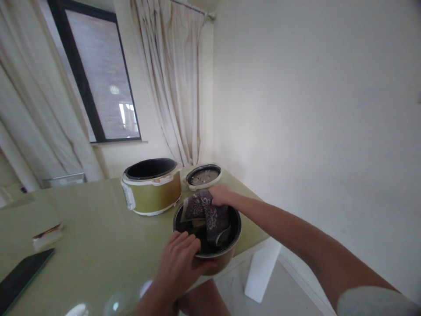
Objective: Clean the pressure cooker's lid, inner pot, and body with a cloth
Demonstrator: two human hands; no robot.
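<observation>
A dark inner pot (234, 228) stands near the right end of the pale green table (92, 228). My left hand (180, 260) grips its near rim, fingers curled over the edge. My right hand (221, 195) reaches over the far rim and is closed on a dark patterned cloth (207, 213) that hangs down into the pot. Just behind stands the gold-coloured rice cooker body (151, 188), open at the top.
The cooker's round lid (203, 176) lies flat at the table's far corner by the curtain (177, 79). A dark tablet or phone (20, 277) and a small white packet (48, 235) lie at the left. The white wall stands close on the right; the table's white leg (261, 274) shows below.
</observation>
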